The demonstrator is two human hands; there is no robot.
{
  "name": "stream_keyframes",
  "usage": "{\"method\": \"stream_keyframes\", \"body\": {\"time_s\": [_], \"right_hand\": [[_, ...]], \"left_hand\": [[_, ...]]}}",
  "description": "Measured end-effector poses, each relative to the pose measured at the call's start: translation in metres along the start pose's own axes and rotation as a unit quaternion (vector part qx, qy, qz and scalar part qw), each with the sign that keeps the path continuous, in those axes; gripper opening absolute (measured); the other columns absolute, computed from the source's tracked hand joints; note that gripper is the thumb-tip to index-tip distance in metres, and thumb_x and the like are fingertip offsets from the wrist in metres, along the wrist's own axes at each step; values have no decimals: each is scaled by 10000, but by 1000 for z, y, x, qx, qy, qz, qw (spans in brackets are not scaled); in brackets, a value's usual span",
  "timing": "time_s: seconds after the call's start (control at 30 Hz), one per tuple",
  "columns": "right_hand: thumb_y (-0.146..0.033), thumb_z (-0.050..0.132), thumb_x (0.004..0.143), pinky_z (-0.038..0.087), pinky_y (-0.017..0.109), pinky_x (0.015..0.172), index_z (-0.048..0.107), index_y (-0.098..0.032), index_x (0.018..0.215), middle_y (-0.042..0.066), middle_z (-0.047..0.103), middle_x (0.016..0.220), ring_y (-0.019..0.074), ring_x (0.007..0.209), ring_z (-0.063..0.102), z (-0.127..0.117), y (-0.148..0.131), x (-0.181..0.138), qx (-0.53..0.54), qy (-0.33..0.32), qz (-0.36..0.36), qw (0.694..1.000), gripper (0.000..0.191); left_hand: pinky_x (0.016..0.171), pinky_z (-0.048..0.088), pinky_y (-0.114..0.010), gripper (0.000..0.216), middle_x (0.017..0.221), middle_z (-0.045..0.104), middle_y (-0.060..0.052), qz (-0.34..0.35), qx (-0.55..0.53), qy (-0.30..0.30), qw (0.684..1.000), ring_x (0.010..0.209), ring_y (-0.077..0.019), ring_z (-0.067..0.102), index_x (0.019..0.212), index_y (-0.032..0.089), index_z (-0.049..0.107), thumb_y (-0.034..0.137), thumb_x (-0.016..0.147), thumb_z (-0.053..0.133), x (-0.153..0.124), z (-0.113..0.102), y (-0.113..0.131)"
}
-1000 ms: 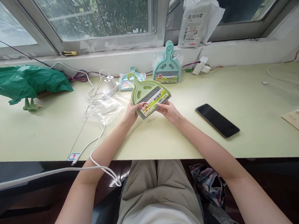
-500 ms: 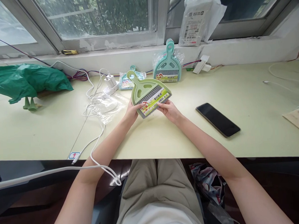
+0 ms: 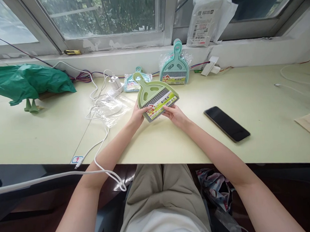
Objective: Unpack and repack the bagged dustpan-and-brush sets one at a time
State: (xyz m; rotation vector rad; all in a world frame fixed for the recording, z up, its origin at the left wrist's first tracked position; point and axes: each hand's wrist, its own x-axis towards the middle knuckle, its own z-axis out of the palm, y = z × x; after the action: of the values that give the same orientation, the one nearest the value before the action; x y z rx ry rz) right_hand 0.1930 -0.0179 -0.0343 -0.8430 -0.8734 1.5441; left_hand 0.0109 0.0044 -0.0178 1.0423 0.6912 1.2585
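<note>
A light green dustpan (image 3: 155, 87) with a grey-bristled brush (image 3: 157, 101) set in it is held tilted above the table, its handle pointing up and to the left. Across the brush runs a yellow-green printed label (image 3: 162, 105). My left hand (image 3: 138, 114) grips the dustpan's lower left side, thumb on the front. At the lower right edge, my right hand (image 3: 176, 114) pinches the brush and label edge, thumb in front and fingers behind. Beyond them stand a stack of turquoise dustpans (image 3: 175, 64) in clear wrap and a smaller wrapped turquoise dustpan (image 3: 132, 83).
A black phone (image 3: 226, 123) lies right of my arm. Crumpled clear plastic (image 3: 113, 107), white cables and a charger (image 3: 114, 82) are on the left, with a green plastic bag (image 3: 30, 82) farther out. A white-wrapped package (image 3: 204, 23) leans at the window.
Both hands keep their hold on the dustpan. The right thumb has shifted slightly along the label; the whole view has moved a little.
</note>
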Motion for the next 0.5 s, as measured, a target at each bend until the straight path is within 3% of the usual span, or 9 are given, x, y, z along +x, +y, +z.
{"method": "stream_keyframes", "body": {"time_s": [0.5], "right_hand": [[-175,729,722,563,384,960,701,-195,868,24,766,963,193,902,724,-2,0,0,15,7,4,1000,150]], "left_hand": [[980,494,-462,843,1226,638,-72,-9,23,-18,1000,1136,-290,609,1337,265,442,220,586,821,0,-2,-1]]}}
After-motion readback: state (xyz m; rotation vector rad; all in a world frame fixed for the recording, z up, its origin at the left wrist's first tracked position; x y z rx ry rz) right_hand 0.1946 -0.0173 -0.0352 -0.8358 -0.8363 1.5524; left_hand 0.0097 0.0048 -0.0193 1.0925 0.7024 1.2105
